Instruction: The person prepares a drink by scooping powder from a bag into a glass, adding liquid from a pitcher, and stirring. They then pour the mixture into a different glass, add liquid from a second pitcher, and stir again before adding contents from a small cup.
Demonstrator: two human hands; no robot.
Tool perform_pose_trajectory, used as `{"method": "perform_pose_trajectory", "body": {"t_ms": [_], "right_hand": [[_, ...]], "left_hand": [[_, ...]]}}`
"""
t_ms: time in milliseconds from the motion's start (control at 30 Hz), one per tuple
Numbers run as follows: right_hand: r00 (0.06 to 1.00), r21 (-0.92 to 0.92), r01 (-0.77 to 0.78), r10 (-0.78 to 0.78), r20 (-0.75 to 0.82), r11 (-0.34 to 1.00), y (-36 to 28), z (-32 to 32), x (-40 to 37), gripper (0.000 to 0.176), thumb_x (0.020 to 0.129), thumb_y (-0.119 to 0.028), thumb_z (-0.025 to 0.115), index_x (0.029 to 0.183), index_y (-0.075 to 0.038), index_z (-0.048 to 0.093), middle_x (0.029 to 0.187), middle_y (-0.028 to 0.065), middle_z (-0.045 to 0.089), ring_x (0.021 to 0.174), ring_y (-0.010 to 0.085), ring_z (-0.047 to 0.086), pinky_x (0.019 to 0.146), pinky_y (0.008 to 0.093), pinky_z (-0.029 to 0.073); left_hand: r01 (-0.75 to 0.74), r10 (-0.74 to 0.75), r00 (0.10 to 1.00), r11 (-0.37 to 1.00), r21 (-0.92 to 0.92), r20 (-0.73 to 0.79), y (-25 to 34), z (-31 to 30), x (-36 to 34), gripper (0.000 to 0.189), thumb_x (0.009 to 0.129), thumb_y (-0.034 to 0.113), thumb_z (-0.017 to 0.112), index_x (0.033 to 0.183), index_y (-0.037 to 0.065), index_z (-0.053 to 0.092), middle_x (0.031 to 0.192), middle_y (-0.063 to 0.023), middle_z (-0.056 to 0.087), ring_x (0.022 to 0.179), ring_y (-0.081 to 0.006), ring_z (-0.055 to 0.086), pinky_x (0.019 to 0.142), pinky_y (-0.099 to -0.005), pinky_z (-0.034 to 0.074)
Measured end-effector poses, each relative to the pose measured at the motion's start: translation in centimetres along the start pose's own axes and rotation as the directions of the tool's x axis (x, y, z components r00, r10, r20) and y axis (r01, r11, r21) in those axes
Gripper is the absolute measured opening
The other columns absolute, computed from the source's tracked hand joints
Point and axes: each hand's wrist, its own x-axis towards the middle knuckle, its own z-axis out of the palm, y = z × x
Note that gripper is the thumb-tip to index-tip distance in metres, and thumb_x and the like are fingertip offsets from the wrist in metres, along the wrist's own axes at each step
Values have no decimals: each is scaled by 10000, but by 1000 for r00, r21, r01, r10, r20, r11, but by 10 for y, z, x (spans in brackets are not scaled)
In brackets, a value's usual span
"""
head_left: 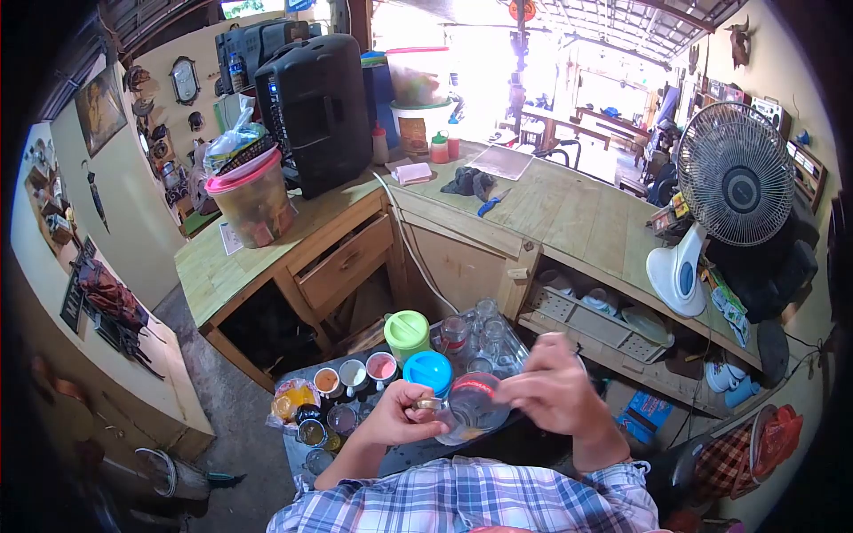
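Note:
My left hand (404, 416) is closed around the handle of a clear glass mug (475, 413) with a red label, held close to my body. Over the mug's right side is my right hand (555, 395), fingers curled together and partly blurred; what they pinch, if anything, I cannot make out. Just behind the mug stand a blue-lidded container (427, 371) and a green-lidded container (407, 332). Several clear glasses (487, 333) are grouped on a tray beyond the mug. Left of the lids, cups (382, 366) hold pink, white and orange-brown contents.
A wooden counter (569, 200) runs along the back, carrying a black speaker (315, 115), a pink-lidded bucket (249, 200) and a white fan (737, 178). Under it are shelves with dishes (644, 324). A bag of orange contents (295, 400) and dark jars (313, 433) crowd the table's left side.

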Motion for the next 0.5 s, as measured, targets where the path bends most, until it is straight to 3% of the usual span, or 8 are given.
{"method": "perform_pose_trajectory", "body": {"t_ms": [33,67,133,200,267,367,433,500], "right_hand": [[990,-57,4,-12,-143,998,-1,-7,-4,63,804,-220,663,843,-171,671,727,-41,595,645,182,493,784,385,371],[990,-56,2,-10,-142,998,-1,-9,-9,63,804,-220,663,843,-171,671,727,-41,595,645,182,493,784,385,371],[952,-103,-68,33,-305,992,-3,-11,-15,40,808,-201,657,820,-163,652,724,-33,572,642,176,491,757,378,367],[972,-139,-88,55,-230,986,0,11,-9,26,817,-176,643,807,-152,643,704,-11,561,623,180,470,734,371,362],[996,-15,-69,68,-61,998,8,28,-13,22,813,-164,639,805,-144,644,672,2,525,600,197,426,713,363,356],[945,-62,-176,151,-289,982,0,-2,-24,28,815,-105,617,791,-110,603,698,37,550,645,217,487,696,364,372],[922,-34,-210,187,-339,977,0,0,-24,43,819,-93,605,781,-103,586,716,46,571,660,218,507,700,365,378],[967,66,-237,242,-83,969,8,20,-17,91,861,-139,569,791,-83,554,735,45,604,663,210,521,660,351,396]], "left_hand": [[-12,12,1000,998,66,-12,0,1,-1,478,722,-6,759,585,141,326,570,113,329,539,6,277,483,-200,208],[-10,10,1000,998,64,-13,1,2,-1,478,722,-6,759,585,141,326,570,113,329,539,6,277,483,-200,208],[-36,42,999,987,159,-33,8,7,1,464,731,21,763,578,121,336,552,109,298,524,-4,250,473,-212,190],[-51,58,998,965,257,-23,16,10,1,427,737,29,760,581,108,370,538,105,291,516,-7,249,469,-214,188],[-68,75,997,933,353,-8,18,12,2,391,744,37,756,583,95,404,525,102,283,507,-10,247,464,-216,187],[-72,96,995,902,425,-37,14,14,2,293,750,45,749,612,69,492,508,80,300,493,-24,267,458,-215,212],[-104,127,992,879,466,-19,10,11,2,202,720,21,774,648,41,586,524,79,418,483,-4,337,450,-199,237],[-129,150,989,848,514,0,15,12,4,195,716,28,775,654,37,590,512,56,432,469,-18,350,444,-204,244]]}}
